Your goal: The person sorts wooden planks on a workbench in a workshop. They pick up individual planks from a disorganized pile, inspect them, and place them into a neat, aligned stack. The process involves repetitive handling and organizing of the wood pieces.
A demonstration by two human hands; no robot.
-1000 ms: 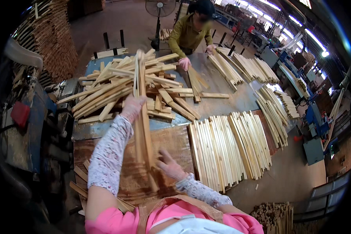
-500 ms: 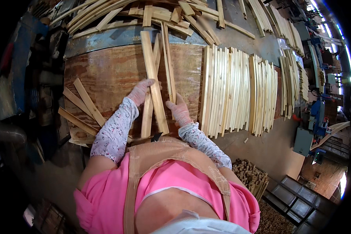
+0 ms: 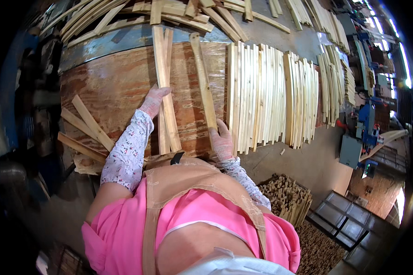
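Observation:
Gloved in pale pink knit, my left hand (image 3: 154,101) is closed on the edge of a wooden strip (image 3: 162,68), its fingertips partly hidden. A second strip (image 3: 168,50) crosses beneath that one at a narrow angle. My right hand (image 3: 222,142), in a matching glove, grips the near end of another wooden strip (image 3: 202,82), thumb on its face. This strip slants away from me, apart from the crossed pair and just left of a row of pale strips (image 3: 254,96). Under everything lies a reddish-brown plywood board (image 3: 114,78).
At the left, several loose strips (image 3: 92,119) lie fanned over the board. A jumbled heap of strips (image 3: 179,16) covers the far side. Another row of strips (image 3: 303,101) stands farther right. Bundled short sticks (image 3: 287,197) stand by my right elbow.
My right hand has moved right and nearer me, turning its strip to show the broad face. The left hand's strip has swung closer over the crossed one. The view has shifted slightly.

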